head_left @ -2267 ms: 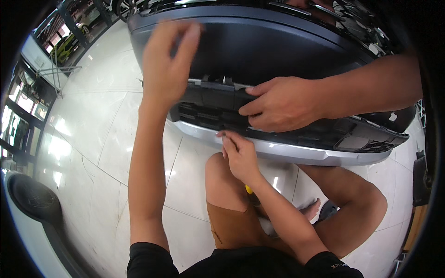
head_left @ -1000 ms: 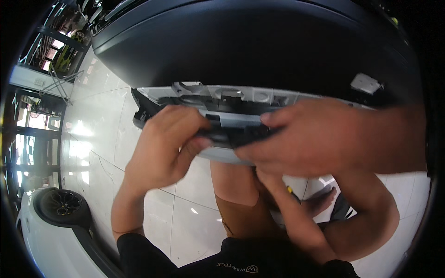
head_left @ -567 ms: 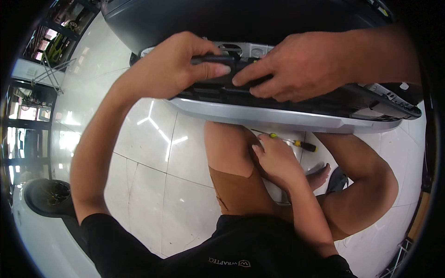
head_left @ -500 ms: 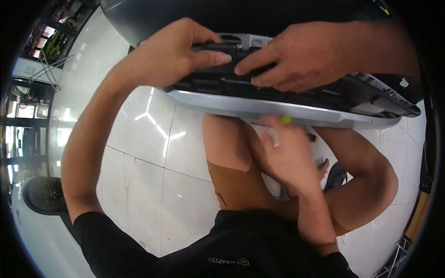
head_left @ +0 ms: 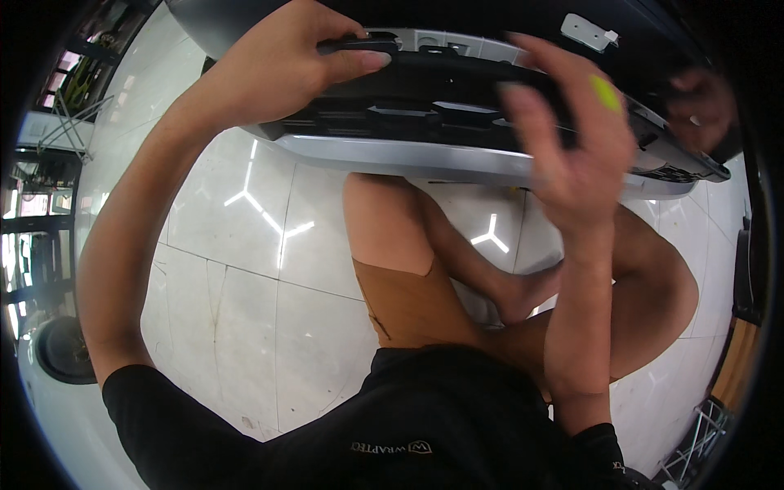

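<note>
My left hand [head_left: 278, 73] grips the top edge of a black grille piece [head_left: 441, 90], thumb pressed along it. The grille sits in a car bumper with a silver lower lip [head_left: 425, 159], held over my folded legs. My right hand [head_left: 572, 155] is raised in front of the bumper, blurred by motion. A small yellow-green tool end [head_left: 605, 92] sticks out between its fingers. Another person's hand [head_left: 702, 102], dim and blurred, rests on the bumper's right end.
I sit on a glossy white tiled floor [head_left: 245, 286]. A dark tyre [head_left: 65, 351] stands at the far left. A white bracket [head_left: 590, 31] shows on the dark body panel above. A metal rack [head_left: 694, 441] is at the lower right.
My right hand took a yellow-handled tool from the floor by my leg and swung it up to the bumper. The other person's hand slid from the grille's middle to the right end.
</note>
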{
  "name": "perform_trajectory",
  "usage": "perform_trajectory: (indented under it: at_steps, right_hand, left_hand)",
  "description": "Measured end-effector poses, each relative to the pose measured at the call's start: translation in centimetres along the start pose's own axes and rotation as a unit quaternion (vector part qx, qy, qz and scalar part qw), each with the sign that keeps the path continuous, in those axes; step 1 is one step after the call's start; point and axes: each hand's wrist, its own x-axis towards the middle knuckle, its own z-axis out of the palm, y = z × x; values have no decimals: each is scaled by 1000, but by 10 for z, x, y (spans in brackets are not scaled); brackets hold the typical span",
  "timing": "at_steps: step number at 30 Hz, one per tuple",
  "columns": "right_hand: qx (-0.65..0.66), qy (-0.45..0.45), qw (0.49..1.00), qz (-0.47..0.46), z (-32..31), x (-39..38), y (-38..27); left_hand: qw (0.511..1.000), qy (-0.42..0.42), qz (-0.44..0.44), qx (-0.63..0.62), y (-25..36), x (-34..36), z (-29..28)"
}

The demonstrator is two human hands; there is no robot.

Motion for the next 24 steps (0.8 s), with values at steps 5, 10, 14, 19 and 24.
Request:
perform_trajectory:
  at_steps: [5, 10, 14, 19, 24]
  right_hand:
    - [-76, -141, 987, 19, 34, 21, -10]
    - [-56, -140, 988, 25, 37, 18, -7]
    - [-32, -132, 991, 21, 34, 25, -12]
    - [-53, -158, 985, 47, 26, 23, -4]
    - [-31, -152, 987, 48, 31, 26, -14]
  left_hand:
    - [993, -112, -37, -30, 1, 13, -15]
    - [990, -120, -44, -65, -24, 26, 1]
    - [979, 179, 27, -95, -54, -6, -19]
    - [940, 94, 11, -329, -69, -116, -19]
    - [851, 25, -334, -405, -144, -212, 212]
